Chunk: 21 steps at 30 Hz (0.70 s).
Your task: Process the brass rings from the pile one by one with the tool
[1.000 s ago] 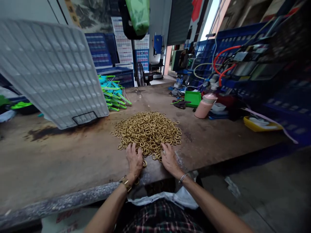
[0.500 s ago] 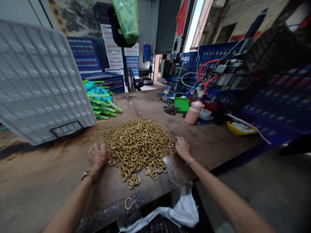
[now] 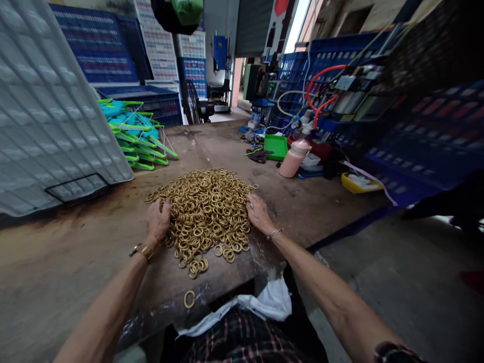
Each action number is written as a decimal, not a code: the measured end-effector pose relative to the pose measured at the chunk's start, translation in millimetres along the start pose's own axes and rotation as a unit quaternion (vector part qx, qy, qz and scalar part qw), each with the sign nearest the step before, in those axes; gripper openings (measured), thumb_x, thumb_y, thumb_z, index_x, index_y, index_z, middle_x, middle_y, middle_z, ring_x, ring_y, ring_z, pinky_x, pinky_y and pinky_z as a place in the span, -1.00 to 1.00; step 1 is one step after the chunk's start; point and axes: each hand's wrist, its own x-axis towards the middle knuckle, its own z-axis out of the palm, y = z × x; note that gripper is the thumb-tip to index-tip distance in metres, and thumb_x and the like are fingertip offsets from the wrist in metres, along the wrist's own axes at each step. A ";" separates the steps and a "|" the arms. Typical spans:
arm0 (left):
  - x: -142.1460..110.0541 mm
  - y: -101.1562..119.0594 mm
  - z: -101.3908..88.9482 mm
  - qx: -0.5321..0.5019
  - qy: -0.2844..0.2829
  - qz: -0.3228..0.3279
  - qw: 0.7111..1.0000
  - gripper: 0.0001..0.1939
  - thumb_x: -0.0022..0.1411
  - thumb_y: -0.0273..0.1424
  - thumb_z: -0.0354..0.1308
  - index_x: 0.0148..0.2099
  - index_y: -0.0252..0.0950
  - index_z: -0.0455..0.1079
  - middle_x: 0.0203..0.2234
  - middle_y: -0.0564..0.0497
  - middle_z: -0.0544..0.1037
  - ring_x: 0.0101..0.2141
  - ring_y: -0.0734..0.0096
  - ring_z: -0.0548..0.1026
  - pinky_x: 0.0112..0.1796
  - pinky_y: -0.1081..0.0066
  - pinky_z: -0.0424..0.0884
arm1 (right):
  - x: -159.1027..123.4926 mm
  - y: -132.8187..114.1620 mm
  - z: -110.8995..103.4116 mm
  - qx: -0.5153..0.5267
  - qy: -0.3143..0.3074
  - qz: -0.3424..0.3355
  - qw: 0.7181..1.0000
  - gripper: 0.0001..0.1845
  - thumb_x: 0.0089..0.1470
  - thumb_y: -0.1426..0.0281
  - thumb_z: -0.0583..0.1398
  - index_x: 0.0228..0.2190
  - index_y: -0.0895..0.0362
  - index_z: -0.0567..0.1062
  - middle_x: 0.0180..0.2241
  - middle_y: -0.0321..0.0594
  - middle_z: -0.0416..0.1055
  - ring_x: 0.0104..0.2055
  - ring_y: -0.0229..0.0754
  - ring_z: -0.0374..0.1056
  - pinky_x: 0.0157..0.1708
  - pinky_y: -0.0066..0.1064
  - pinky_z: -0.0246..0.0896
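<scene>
A heap of brass-coloured metal rings [image 3: 209, 206] lies on the brown tabletop. My left hand [image 3: 159, 221] rests against the heap's left side, thumb and fingers a little apart, fingertips partly lost among the rings. On the right edge, my right hand [image 3: 259, 213] touches the rings with loosely bent fingers. Both hands are cupped round the heap from either side, and neither visibly grips a ring. One loose ring [image 3: 189, 299] lies by itself near the table's front edge.
Left stands a large pale ribbed plastic panel [image 3: 49, 116], beside a pile of green and blue hangers [image 3: 138, 138]. At the right are a pink bottle [image 3: 294, 160], a green tray [image 3: 276, 146] and a yellow tray [image 3: 361, 184]. White cloth [image 3: 278, 300] hangs at the front edge.
My hands have moved inward against the heap, the right one from just beside it. The rings' right edge looks pushed in slightly. My view has tilted down.
</scene>
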 end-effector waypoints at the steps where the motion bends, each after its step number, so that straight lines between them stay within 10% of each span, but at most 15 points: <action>1: -8.9 2.8 -6.7 -0.010 0.012 -0.005 1.000 -0.49 0.24 -0.21 -0.27 0.00 -0.45 0.29 -0.07 -0.26 0.42 -0.03 0.16 0.34 -0.01 0.19 0.24 | -8.4 0.6 -6.4 0.007 0.023 -0.004 1.000 -0.61 0.08 0.49 -0.03 -0.04 0.18 0.35 -0.01 -0.05 0.30 0.06 -0.08 0.15 0.09 -0.22 -0.02; 7: -119.0 23.5 -50.3 -0.111 0.055 -0.014 0.992 -0.58 0.16 -0.13 -0.09 -0.10 -0.30 0.35 -0.21 -0.08 0.47 -0.14 0.22 0.40 -0.07 0.21 0.32 | -87.1 1.0 -26.7 0.110 0.012 -0.039 0.993 -0.71 0.10 0.45 -0.02 -0.16 0.13 0.39 -0.16 -0.13 0.41 -0.10 -0.15 0.31 -0.06 -0.33 0.16; 12: -214.1 32.6 -50.2 -0.138 0.006 -0.008 0.990 -0.67 0.14 -0.16 0.00 -0.15 -0.25 0.35 -0.29 -0.06 0.48 -0.24 0.24 0.45 -0.16 0.25 0.37 | -134.5 -13.0 -19.6 0.023 -0.039 -0.052 0.998 -0.79 0.12 0.40 0.03 -0.21 0.11 0.39 -0.24 -0.15 0.41 -0.19 -0.13 0.32 -0.22 -0.38 0.19; 21: -222.2 41.4 -17.0 0.026 -0.029 0.138 0.990 -0.76 0.14 -0.26 0.04 -0.21 -0.25 0.41 -0.34 -0.10 0.54 -0.30 0.15 0.43 -0.26 0.18 0.28 | -135.8 -38.3 -13.0 -0.116 -0.085 0.006 0.990 -0.77 0.10 0.34 0.12 -0.16 0.05 0.35 -0.16 -0.19 0.39 -0.20 -0.12 0.33 -0.34 -0.41 0.11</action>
